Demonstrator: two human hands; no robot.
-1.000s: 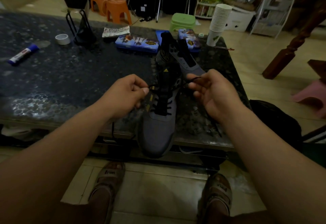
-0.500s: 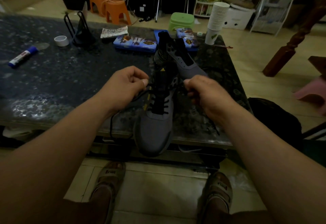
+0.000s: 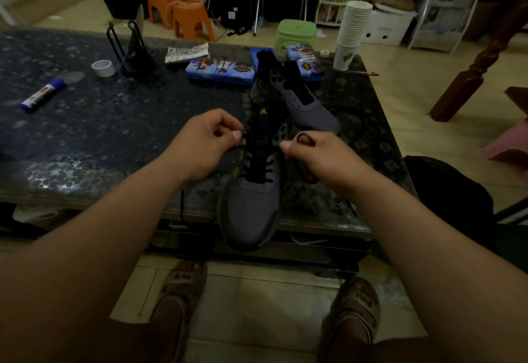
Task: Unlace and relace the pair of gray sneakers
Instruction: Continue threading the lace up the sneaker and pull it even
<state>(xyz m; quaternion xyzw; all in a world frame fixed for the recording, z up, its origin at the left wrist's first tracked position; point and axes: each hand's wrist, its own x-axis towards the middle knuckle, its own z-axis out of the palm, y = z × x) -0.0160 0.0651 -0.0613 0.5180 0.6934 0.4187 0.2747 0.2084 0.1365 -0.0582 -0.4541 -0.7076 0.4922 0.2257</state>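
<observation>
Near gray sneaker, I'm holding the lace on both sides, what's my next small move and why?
Probably draw your hands apart to snug the lace: the left hand pinches it beside the sneaker's eyelets, the right hand holds a slack loop, only lower rows are crossed.

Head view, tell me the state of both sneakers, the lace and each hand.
near sneaker: upright, lower rows laced.
far sneaker: no lace visible in its eyelets.
lace: held on both sides.
left hand: pinches the lace.
right hand: pinches the lace.
</observation>
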